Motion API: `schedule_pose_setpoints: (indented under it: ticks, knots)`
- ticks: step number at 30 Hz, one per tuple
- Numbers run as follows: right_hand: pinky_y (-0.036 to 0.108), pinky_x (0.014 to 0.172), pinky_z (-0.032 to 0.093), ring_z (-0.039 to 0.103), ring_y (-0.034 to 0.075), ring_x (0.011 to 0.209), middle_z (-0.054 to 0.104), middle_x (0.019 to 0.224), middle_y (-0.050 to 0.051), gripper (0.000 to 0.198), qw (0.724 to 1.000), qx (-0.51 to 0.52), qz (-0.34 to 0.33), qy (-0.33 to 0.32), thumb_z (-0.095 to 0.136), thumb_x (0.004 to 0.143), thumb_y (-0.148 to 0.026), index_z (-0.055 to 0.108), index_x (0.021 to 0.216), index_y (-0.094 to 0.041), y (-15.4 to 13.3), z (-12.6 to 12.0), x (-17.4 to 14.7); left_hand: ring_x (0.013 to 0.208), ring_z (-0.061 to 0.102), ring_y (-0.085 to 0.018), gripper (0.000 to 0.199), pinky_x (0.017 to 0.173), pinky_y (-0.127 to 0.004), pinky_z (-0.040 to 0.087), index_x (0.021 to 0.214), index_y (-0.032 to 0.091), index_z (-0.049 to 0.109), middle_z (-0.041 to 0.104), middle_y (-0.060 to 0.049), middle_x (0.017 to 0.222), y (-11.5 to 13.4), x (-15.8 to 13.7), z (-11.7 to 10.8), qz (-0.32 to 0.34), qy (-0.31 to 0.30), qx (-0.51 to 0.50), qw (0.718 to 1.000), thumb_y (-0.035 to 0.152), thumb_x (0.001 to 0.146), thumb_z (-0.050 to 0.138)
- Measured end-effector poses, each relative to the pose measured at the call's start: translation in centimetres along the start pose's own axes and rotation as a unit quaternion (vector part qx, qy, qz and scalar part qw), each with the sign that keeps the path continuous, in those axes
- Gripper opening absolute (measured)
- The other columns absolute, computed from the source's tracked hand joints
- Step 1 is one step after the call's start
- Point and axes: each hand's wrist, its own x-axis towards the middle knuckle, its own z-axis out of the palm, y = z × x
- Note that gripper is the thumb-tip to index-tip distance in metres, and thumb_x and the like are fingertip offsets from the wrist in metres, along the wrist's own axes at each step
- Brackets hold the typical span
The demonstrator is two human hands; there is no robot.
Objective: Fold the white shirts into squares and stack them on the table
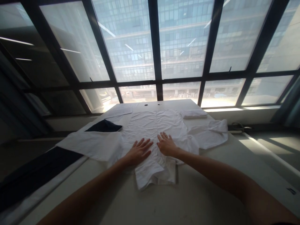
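Observation:
A white long-sleeved shirt (142, 123) lies spread on the white table (112, 203), its collar end toward me and its sleeves out to both sides. Wrinkles run over its body, and a seam or button line goes down the middle. My left hand (140, 151) rests flat on the cloth left of that line, fingers spread. To the right of the line, my right hand (167, 144) presses on the shirt with its fingers stretched out and a little apart. Neither hand grips anything. The cloth beneath both palms is hidden.
Dark navy cloth (104, 126) lies by the left sleeve, and a longer dark cloth (39, 167) hangs along the table's left side. A folded white cloth (194, 113) sits at the back right. Large windows (131, 40) stand behind the table.

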Motion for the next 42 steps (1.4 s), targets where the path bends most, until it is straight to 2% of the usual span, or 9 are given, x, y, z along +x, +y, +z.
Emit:
schedule_pose_setpoints:
  ticks: [4,10,16,22,27,32,36,39,42]
  knots:
    - [0.063,0.122,0.020,0.018,0.038,0.158,0.025,0.169,0.023,0.062,0.999,-0.011,0.030,0.005,0.036,0.105,-0.035,0.032,0.163,-0.012,0.7,1.4,1.4,0.158,0.019,-0.039,0.057,0.120,-0.071,0.018,0.165,0.035,0.030,0.027,-0.006,0.171,2.6,2.8,0.1,-0.018,0.001,-0.024,1.000,0.049,0.109,0.031]
    - [0.059,0.123,0.020,0.023,0.032,0.157,0.031,0.167,0.022,0.058,0.999,-0.034,0.013,0.000,0.031,0.107,-0.032,0.035,0.161,-0.011,2.9,2.7,1.6,0.157,0.025,-0.031,0.057,0.124,-0.061,0.023,0.164,0.021,0.033,0.032,-0.011,0.169,4.9,6.4,0.9,0.002,0.037,-0.046,0.998,0.035,0.109,0.027]
    - [0.051,0.125,0.015,0.019,0.029,0.158,0.025,0.170,0.019,0.067,0.994,-0.067,0.086,-0.010,0.029,0.108,-0.049,0.031,0.164,-0.012,7.1,1.7,1.3,0.157,0.025,-0.030,0.058,0.126,-0.056,0.020,0.163,0.020,0.035,0.032,-0.010,0.169,4.9,5.8,1.2,-0.004,0.045,-0.040,0.998,0.041,0.109,0.029]
    - [0.047,0.126,0.017,0.021,0.028,0.158,0.024,0.170,0.019,0.070,0.979,-0.111,0.173,-0.009,0.026,0.108,-0.048,0.028,0.164,-0.007,13.9,-0.5,0.2,0.158,0.023,-0.030,0.059,0.126,-0.055,0.019,0.164,0.022,0.032,0.028,-0.008,0.170,4.9,6.0,1.1,-0.008,0.037,-0.046,0.998,0.041,0.109,0.029]
    - [0.047,0.125,0.019,0.026,0.028,0.156,0.029,0.168,0.021,0.068,0.973,-0.143,0.182,-0.001,0.026,0.108,-0.046,0.033,0.162,-0.007,16.3,-1.3,-0.6,0.158,0.022,-0.029,0.059,0.127,-0.055,0.018,0.164,0.020,0.033,0.028,-0.008,0.170,5.0,6.0,1.0,-0.010,0.029,-0.050,0.998,0.040,0.109,0.030]
    - [0.051,0.125,0.019,0.029,0.031,0.155,0.038,0.164,0.024,0.061,0.969,-0.166,0.179,0.033,0.032,0.106,-0.037,0.043,0.156,-0.003,15.0,-1.3,-0.9,0.158,0.023,-0.029,0.060,0.127,-0.055,0.019,0.163,0.017,0.033,0.027,-0.008,0.170,5.2,5.9,0.7,-0.012,0.026,-0.048,0.998,0.041,0.108,0.030]
    - [0.052,0.125,0.017,0.023,0.032,0.157,0.036,0.164,0.024,0.057,0.977,-0.148,0.111,0.106,0.033,0.105,-0.028,0.044,0.154,-0.001,10.0,-0.4,-1.2,0.158,0.024,-0.029,0.059,0.127,-0.055,0.020,0.163,0.019,0.033,0.029,-0.008,0.170,5.3,5.9,0.7,-0.015,0.028,-0.044,0.999,0.041,0.108,0.031]
    - [0.048,0.124,0.023,0.026,0.028,0.157,0.035,0.166,0.019,0.058,0.994,-0.080,0.026,0.071,0.030,0.107,-0.032,0.040,0.158,-0.006,5.8,1.1,-1.6,0.158,0.024,-0.029,0.059,0.126,-0.056,0.020,0.163,0.019,0.034,0.030,-0.008,0.170,5.3,5.9,0.8,-0.012,0.037,-0.039,0.998,0.042,0.108,0.030]
    - [0.049,0.124,0.023,0.026,0.028,0.157,0.033,0.167,0.020,0.060,0.998,-0.056,-0.022,0.022,0.029,0.108,-0.037,0.038,0.159,-0.008,3.9,2.1,-2.3,0.157,0.025,-0.029,0.059,0.126,-0.055,0.021,0.163,0.019,0.035,0.031,-0.009,0.169,5.2,5.8,0.9,-0.009,0.043,-0.036,0.998,0.042,0.108,0.030]
